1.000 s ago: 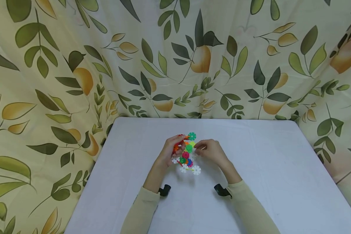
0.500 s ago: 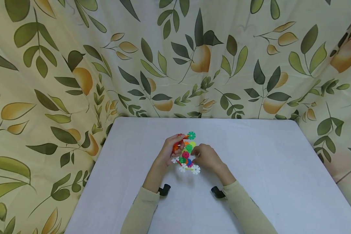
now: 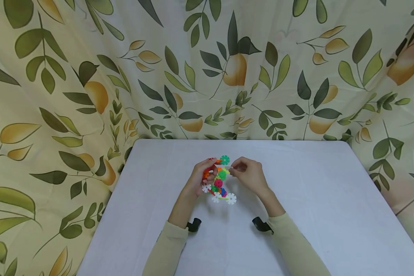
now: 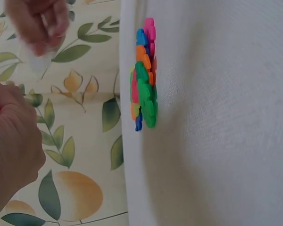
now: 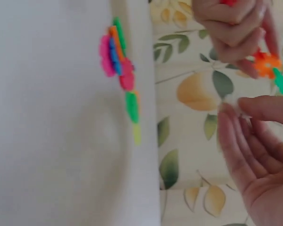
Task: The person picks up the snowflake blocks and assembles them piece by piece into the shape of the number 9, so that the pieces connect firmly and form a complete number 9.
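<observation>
Flower-shaped plastic interlocking discs are in play. My left hand point(image 3: 197, 179) grips several joined red and orange discs point(image 5: 266, 65), with a green disc point(image 3: 225, 160) sticking out at the far end. Close on its right, my right hand point(image 3: 251, 174) pinches a small whitish disc point(image 5: 233, 101) between thumb and forefinger, much of it covered by the fingertips. Below and between the hands is a loose cluster of coloured discs point(image 3: 219, 183), seen on the table in both wrist views. White discs point(image 3: 231, 198) show at its near side.
A white-covered table point(image 3: 296, 199) spreads under both arms. Behind and to the sides hangs a leaf-and-fruit patterned curtain point(image 3: 179, 76). Black wrist mounts point(image 3: 194, 225) sit at both cuffs.
My right hand dipped toward the disc cluster half a second ago and has since risen forward, now with a whitish disc in its fingertips. The left hand has stayed almost still.
</observation>
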Motion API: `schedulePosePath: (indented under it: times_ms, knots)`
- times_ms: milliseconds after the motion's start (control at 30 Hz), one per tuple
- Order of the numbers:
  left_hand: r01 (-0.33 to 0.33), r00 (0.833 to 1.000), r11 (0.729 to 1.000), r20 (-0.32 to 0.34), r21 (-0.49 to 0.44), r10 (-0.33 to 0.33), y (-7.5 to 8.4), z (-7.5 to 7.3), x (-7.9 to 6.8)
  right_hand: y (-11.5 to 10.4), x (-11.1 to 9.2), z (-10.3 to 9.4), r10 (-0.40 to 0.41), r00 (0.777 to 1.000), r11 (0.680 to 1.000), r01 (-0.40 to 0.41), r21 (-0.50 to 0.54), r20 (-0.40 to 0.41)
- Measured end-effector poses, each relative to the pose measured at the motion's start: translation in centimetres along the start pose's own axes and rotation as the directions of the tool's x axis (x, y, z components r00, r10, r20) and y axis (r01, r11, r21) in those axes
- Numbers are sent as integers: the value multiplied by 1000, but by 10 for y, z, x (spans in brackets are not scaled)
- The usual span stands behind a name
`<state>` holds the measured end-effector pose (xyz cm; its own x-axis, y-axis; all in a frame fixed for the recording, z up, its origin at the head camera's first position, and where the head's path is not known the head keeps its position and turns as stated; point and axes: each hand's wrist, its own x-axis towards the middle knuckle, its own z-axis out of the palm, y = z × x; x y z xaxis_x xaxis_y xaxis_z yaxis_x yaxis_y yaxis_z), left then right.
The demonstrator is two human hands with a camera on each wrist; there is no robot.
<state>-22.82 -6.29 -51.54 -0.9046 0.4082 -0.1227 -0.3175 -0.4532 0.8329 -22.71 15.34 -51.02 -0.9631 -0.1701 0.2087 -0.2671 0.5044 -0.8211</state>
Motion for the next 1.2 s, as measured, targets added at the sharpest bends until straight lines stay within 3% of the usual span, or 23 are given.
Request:
schedulePosePath:
  times_ms: [167, 467, 900, 1200]
  knots:
    - [7, 999, 999, -42, -53, -10, 0, 1, 0, -6, -2, -6, -101, 986, 987, 116, 113, -135]
    - [-5, 998, 999, -67, -36, 3, -5, 1, 2, -9, -1, -8, -265, 942, 952, 289, 96, -205]
    - [-9, 994, 999, -108, -39, 4, -5, 4, 3, -12, -1, -8, -371, 891, 925, 380, -18, -263]
    - [-13, 997, 999, -74, -34, 11, -6, 4, 3, -9, 0, -5, -374, 891, 922, 388, 5, -260]
